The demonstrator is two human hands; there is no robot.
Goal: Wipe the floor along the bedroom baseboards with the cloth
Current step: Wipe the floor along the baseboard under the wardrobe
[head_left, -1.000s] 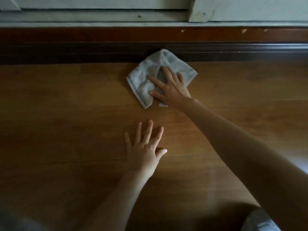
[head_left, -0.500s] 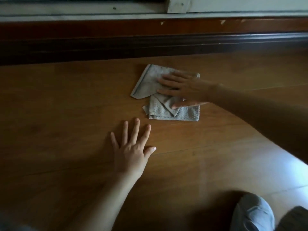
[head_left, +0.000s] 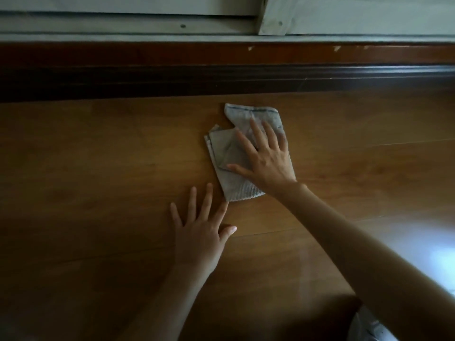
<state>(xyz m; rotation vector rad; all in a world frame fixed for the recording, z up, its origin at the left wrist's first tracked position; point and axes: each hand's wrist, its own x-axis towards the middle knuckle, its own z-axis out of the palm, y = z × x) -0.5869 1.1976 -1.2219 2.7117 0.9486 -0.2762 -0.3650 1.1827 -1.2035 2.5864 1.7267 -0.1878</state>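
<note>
Nearest: a bit of pale clothing (head_left: 366, 328) at the bottom right corner of the view, probably a knee.

Left hand (head_left: 199, 232) flat on the wood floor (head_left: 86, 193), fingers straight and spread, holding nothing. Reads as a brace for body weight. Its index fingertip sits just beside the near corner of the cloth; can't tell if they touch.

Right hand (head_left: 266, 158) lies on top of the cloth (head_left: 229, 153), fingers straight and fanned, palm pressing it to the floor. No pinch, no curl.

Cloth is grey, folded, rumpled into uneven layers, one flap turned over on its left side. Its far edge is near the dark baseboard (head_left: 147, 80) but apart from it: a strip of bare floor shows between them. Pale wall trim (head_left: 123, 28) above that.

Judgement, wiping stroke in hand:
- that strip by the baseboard is the target, so push the cloth forward until its edge runs against the board, then sweep sideways along it
- keep the palm flat with even pressure; the loose flap looks likely to bunch or drag
- refold if the layers slip
- move the brace hand along with each pass
</note>
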